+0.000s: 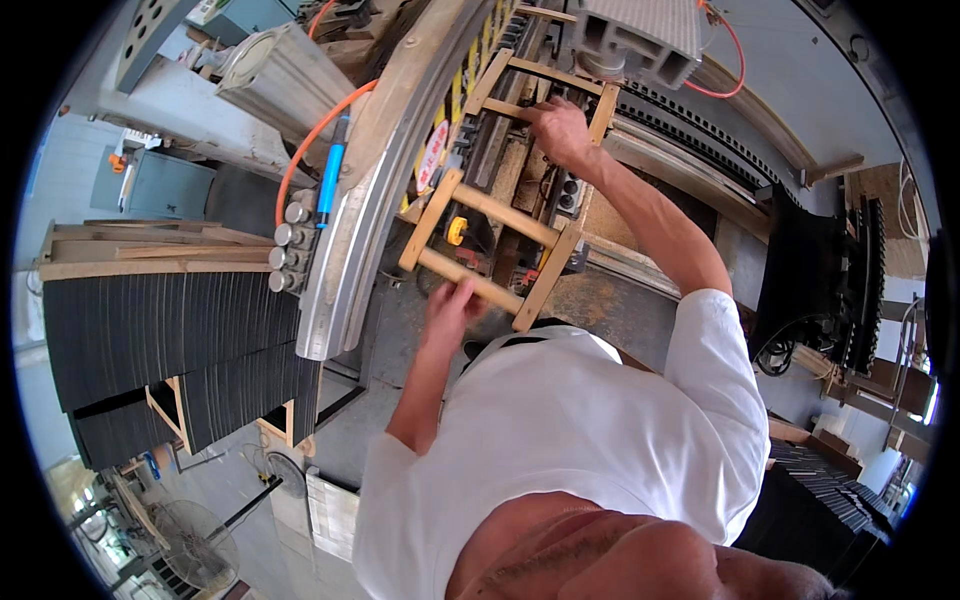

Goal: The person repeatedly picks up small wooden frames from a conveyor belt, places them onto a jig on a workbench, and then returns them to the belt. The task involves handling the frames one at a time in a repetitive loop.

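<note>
A small wooden frame (506, 217), two rails between two side pieces, lies nearest me over the machine bed. My left hand (450, 312) is at its near rail, fingers bent against the wood and slightly blurred. Farther up the bed is a second wooden frame (557, 73) of similar build. My right hand (562, 132) reaches over to it, fingers closed round the end of its nearer rail. Part of that rail is hidden under the hand. Between the rails of the near frame a yellow round knob (457, 231) shows on the machine below.
A long metal machine beam (335, 290) with a blue cylinder (331, 172) and an orange hose (300, 160) runs along the left. Above the far frame hangs a grey machine head (640, 35). Stacked dark slats (170, 340) stand at left; a fan (195, 545) is behind.
</note>
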`<action>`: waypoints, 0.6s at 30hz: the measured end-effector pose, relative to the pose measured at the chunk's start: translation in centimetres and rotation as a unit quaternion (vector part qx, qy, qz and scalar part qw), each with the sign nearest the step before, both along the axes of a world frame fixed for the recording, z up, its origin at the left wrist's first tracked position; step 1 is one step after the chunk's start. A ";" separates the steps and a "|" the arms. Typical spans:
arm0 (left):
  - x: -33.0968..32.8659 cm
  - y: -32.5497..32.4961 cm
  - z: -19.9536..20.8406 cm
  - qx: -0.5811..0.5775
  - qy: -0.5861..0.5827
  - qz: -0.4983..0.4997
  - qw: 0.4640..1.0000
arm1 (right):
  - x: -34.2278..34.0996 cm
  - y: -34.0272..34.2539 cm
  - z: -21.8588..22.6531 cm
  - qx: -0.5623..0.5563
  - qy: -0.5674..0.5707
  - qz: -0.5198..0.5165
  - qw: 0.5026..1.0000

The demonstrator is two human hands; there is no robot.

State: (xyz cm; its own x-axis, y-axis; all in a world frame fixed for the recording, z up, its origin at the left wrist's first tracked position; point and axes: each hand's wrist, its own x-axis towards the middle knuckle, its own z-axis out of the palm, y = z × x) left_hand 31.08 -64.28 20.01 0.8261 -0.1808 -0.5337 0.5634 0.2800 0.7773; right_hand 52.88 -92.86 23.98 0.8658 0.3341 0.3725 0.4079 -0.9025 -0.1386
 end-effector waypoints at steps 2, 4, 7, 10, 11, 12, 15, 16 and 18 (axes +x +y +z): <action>-3.3 2.2 0.7 0.014 0.018 0.025 0.999 | 1.0 -0.5 -1.1 -0.043 -0.032 -0.016 0.998; -5.8 4.0 -0.4 -0.006 0.029 0.045 0.999 | 2.0 -0.7 -1.0 -0.056 -0.026 -0.009 0.998; -7.9 5.7 -1.8 -0.049 0.042 0.115 0.991 | 3.5 -1.1 -0.5 -0.084 -0.029 -0.017 0.996; -8.4 6.5 -2.2 -0.069 0.065 0.180 0.979 | 5.7 -1.6 0.0 -0.146 -0.039 -0.046 0.987; -8.6 7.0 -2.8 -0.067 0.073 0.190 0.977 | 6.7 -1.8 0.0 -0.152 -0.028 -0.054 0.986; -8.6 7.6 -3.3 -0.064 0.079 0.200 0.974 | 7.9 -2.1 -0.1 -0.171 -0.025 -0.055 0.983; -8.8 8.7 -4.9 -0.052 0.094 0.229 0.968 | 10.0 -2.0 0.8 -0.254 0.002 -0.063 0.965; -8.9 9.0 -5.4 -0.045 0.096 0.236 0.966 | 10.7 -2.0 0.7 -0.244 0.012 -0.066 0.967; -9.0 9.3 -6.6 -0.033 0.101 0.250 0.962 | 12.5 -2.8 0.5 -0.225 0.032 -0.075 0.971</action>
